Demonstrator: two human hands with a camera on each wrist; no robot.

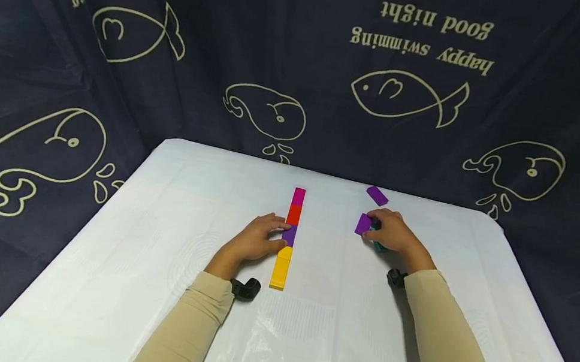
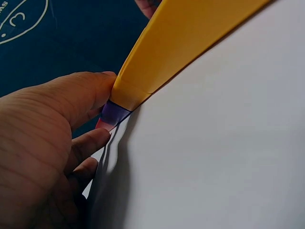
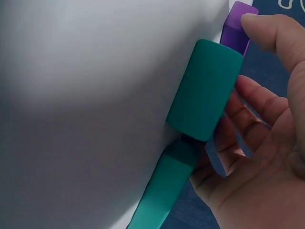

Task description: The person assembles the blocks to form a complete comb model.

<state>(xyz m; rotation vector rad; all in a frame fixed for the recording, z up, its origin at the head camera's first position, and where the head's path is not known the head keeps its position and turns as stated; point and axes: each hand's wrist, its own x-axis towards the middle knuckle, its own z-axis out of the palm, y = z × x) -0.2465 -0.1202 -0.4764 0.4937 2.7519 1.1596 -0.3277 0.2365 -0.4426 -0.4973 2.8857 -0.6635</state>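
A row of blocks lies on the white table: a magenta block (image 1: 299, 196), a red block (image 1: 294, 214), a purple block (image 1: 289, 236) and yellow blocks (image 1: 280, 271). My left hand (image 1: 256, 238) pinches the row's purple block, index fingertip by its red end and thumb by its yellow end. To the right, my right hand (image 1: 392, 230) pinches a second purple block (image 1: 363, 224) between thumb and fingers. Beneath that hand are two teal blocks (image 3: 205, 90), mostly hidden in the head view and close to the fingers in the right wrist view.
Farther back on the right lies another purple block (image 1: 377, 195), set at a slant. A dark curtain (image 1: 296, 43) with fish drawings hangs behind the white table (image 1: 114, 244) and along its sides.
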